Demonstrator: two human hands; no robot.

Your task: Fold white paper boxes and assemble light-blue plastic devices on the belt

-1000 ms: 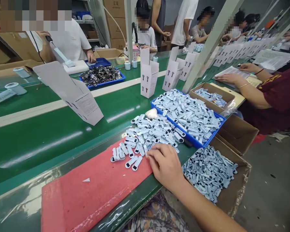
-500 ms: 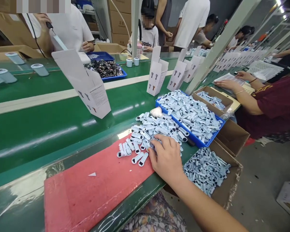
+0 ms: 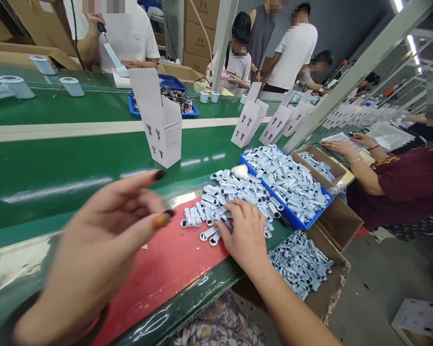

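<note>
You seem to be sorting through the parts [image 3: 222, 196] heaped at the mat's [image 3: 173, 262] far right end. Your right hand [image 3: 246, 235] has its fingers curled onto them, any pinch hidden; your left hand [image 3: 97, 240] hovers nearer, fingers spread. Next calls for separating one part.

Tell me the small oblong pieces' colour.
The small oblong pieces are pale blue, many with a dark patch, seen best in the head view.

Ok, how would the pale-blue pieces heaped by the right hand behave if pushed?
The pale-blue pieces look small and thin, so probably light. Their straight, flat shapes suggest stiff rather than floppy. Loosely heaped, they would likely slide and spread across the red mat.
</note>
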